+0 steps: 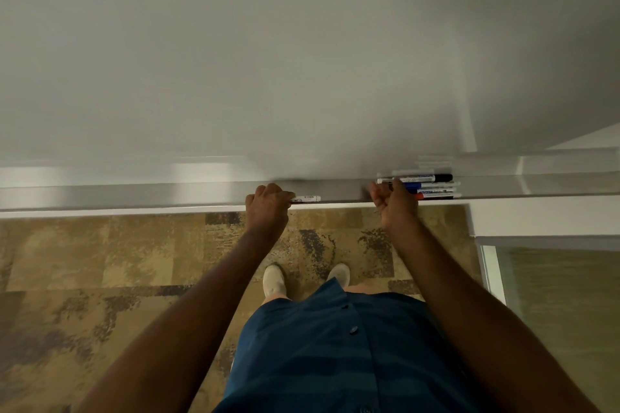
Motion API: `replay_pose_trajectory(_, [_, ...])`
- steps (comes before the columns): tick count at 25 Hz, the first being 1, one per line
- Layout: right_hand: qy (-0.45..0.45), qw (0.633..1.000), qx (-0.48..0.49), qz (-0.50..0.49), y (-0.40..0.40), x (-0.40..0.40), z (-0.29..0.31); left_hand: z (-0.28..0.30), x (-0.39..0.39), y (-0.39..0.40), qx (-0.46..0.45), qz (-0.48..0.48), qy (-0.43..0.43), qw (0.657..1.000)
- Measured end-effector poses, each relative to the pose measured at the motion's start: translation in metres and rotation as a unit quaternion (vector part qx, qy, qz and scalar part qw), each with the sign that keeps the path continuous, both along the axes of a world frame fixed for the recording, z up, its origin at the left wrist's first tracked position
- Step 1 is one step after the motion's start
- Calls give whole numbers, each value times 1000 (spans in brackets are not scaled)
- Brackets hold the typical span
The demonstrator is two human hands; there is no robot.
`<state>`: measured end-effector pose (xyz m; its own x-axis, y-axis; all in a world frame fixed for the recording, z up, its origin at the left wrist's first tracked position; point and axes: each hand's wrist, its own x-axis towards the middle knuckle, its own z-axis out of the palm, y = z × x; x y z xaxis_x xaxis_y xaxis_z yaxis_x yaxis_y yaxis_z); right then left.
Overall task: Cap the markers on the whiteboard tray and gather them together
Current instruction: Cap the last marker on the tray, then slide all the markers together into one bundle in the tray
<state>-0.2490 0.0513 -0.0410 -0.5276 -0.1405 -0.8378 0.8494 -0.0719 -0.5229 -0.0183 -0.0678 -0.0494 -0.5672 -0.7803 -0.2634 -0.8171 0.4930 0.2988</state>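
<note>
Office or meeting room, by the look of it.
A big blank whiteboard [302, 54] fills the wall above both hands, its metal tray [134, 194] running along at hand level with dry-erase markers [432, 186] bunched just beyond the right hand [396, 208]. Below the hands, mottled tan and brown carpet tiles [100, 261]; to the right, a glass partition [553, 295].

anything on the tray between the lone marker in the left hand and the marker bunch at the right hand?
Bare tray between lone marker and marker bunch, per head view.
</note>
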Motion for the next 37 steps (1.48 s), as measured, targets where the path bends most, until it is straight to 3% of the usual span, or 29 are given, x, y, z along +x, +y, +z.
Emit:
replay_pose_trajectory(9, [-15,996,59,60,-4,-15,-3,-2,0,1,4,1,-2,1000])
replay_pose_trajectory(20, [-29,995,-46,79,0,1,1,-4,3,4,-2,-1,0,1000])
replay_pose_trajectory(27, [-62,956,-56,282,7,78,17,-4,2,5,22,24,23,999])
replay_pose_trajectory(30, [-6,912,-60,406,13,109,14,-2,4,2,22,34,35,999])
replay_pose_trajectory(32, [92,862,-24,498,15,111,12,-1,6,-1,28,38,41,998])
replay_pose_trajectory(34, [251,778,46,574,12,100,7,-2,8,-4,38,54,56,996])
replay_pose_trajectory(37, [449,619,144,629,1,76,3,-3,10,-7,53,80,73,993])
